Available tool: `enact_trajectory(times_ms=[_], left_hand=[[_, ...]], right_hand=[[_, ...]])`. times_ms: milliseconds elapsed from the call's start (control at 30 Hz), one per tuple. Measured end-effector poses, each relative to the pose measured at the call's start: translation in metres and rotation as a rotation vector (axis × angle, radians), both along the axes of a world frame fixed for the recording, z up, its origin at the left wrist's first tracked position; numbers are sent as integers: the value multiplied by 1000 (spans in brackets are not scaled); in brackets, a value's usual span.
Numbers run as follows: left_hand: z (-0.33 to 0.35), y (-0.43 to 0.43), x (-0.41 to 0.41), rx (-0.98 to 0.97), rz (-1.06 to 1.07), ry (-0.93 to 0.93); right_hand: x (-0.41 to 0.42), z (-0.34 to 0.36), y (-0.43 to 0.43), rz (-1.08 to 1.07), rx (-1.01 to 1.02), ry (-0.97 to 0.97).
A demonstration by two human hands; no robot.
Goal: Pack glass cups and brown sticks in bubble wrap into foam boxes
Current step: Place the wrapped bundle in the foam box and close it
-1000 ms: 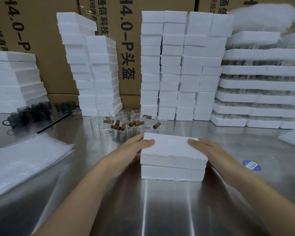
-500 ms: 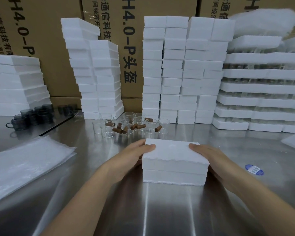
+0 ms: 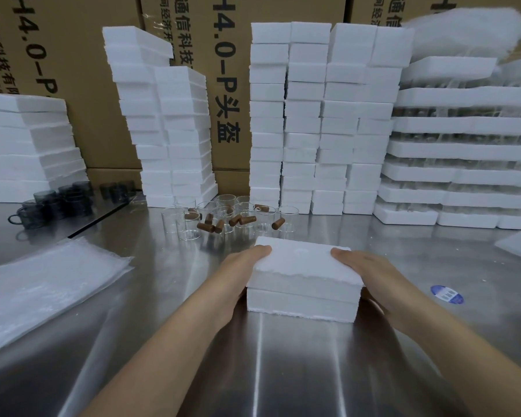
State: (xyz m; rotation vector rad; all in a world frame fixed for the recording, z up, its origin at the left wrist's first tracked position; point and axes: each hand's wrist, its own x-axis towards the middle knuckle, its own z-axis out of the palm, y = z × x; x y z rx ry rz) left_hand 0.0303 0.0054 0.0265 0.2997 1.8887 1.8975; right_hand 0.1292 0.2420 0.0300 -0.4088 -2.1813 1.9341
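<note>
1. Head camera, lower centre of the frame: the foam box (image 3: 304,266) sat on the steel table (image 3: 283,371), its upper half resting on its lower half. The left hand (image 3: 244,275) clasped its left end and the right hand (image 3: 370,275) its right end, each thumb laid over the top edge.
2. The step looked like seating the lid or lifting it off. Either called for even force from both ends, since the crumbly foam rim would probably chip, or the lid jam, if one side led.
3. Thumbs were best kept near the corners, so that no pressure fell on the unsupported middle of the lid.
4. The glass cups (image 3: 223,218) and brown sticks (image 3: 211,227) lay loose together at mid-frame, just behind the box. The bubble wrap sheets (image 3: 42,284) were piled at the left edge, and none of the cups looked wrapped.
5. Whether the box held anything could not be told, as the closed lid hid the inside.
6. The fingers below each thumb were hidden by the palms and the box walls, so how far they curled under was unclear.
7. At the right, the stacked foam trays (image 3: 457,145) seemed to sandwich glassware, too blurred to identify. The print on the cardboard cartons (image 3: 82,85) was cut off at the top.
</note>
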Motion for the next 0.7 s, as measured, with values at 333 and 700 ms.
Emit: enact_trajectory(times_ms=[333, 700], left_hand=[[18, -2, 6, 163, 4, 137], [31, 9, 25, 424, 226, 121]], right_hand=[[8, 14, 20, 170, 42, -32], [17, 21, -13, 392, -39, -32]])
